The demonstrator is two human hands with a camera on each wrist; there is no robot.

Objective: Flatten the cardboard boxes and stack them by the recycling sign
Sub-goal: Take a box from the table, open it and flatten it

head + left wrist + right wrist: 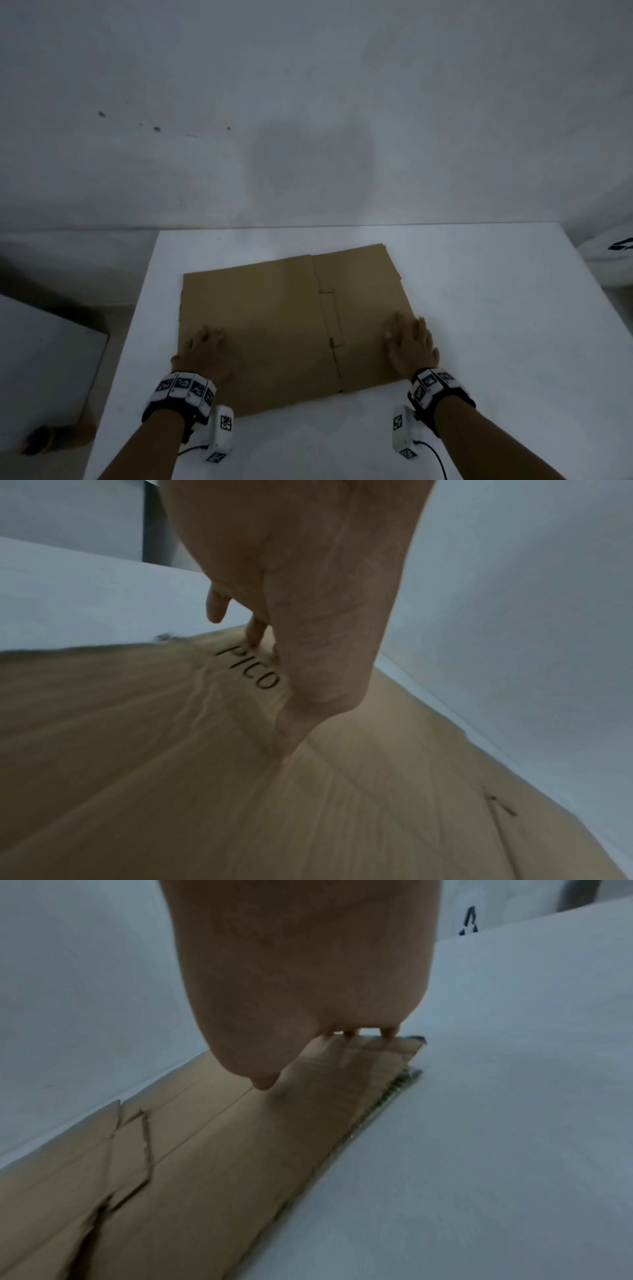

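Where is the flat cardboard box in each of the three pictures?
Head: cardboard box lies mid-table, under both hands.
Left wrist: fills the bottom half, below the left hand.
Right wrist: runs from the bottom left to the right hand.
Shared landmark: the jagged seam.

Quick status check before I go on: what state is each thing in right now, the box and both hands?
Cardboard box: flattened, lying on the white table.
Left hand: on the box's left edge, fingers bent, tips touching the cardboard.
Right hand: fingers spread, pressing flat near the box's right edge.
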